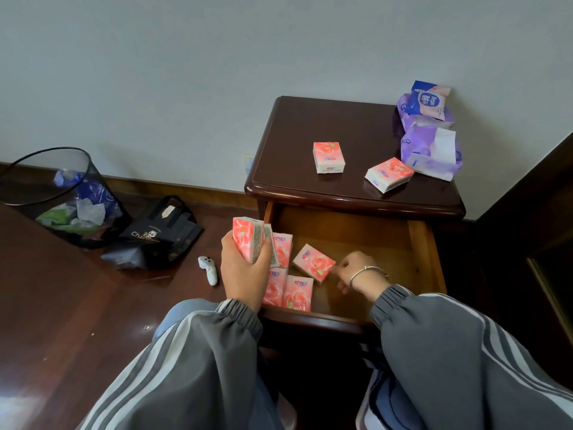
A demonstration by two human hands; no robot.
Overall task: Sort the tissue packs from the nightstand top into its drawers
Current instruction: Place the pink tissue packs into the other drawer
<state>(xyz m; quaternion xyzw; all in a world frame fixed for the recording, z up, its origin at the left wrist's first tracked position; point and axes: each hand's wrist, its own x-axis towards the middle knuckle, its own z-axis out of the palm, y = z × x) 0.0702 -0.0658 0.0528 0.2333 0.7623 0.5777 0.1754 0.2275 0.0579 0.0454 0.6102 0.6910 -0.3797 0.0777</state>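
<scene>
The dark wooden nightstand (pixel 288 144) has its top drawer (pixel 424 252) pulled out. Two pink tissue packs lie on its top, one (pixel 328 157) near the middle and one (pixel 389 174) to the right. My left hand (pixel 243 270) grips a pink pack (pixel 248 238) upright above the drawer's left edge, with a second pack edge beside it. My right hand (pixel 356 270) is inside the drawer, fingers on a tilted pink pack (pixel 313 264). Three more pink packs (pixel 297 293) lie flat at the drawer's left front.
Purple and blue tissue bags (pixel 429 135) sit at the nightstand's back right. On the floor to the left are a black mesh waste bin (pixel 62 197), a black paper bag (pixel 161 234) and a small white controller (pixel 209 270). A dark wooden frame (pixel 539 212) borders the right.
</scene>
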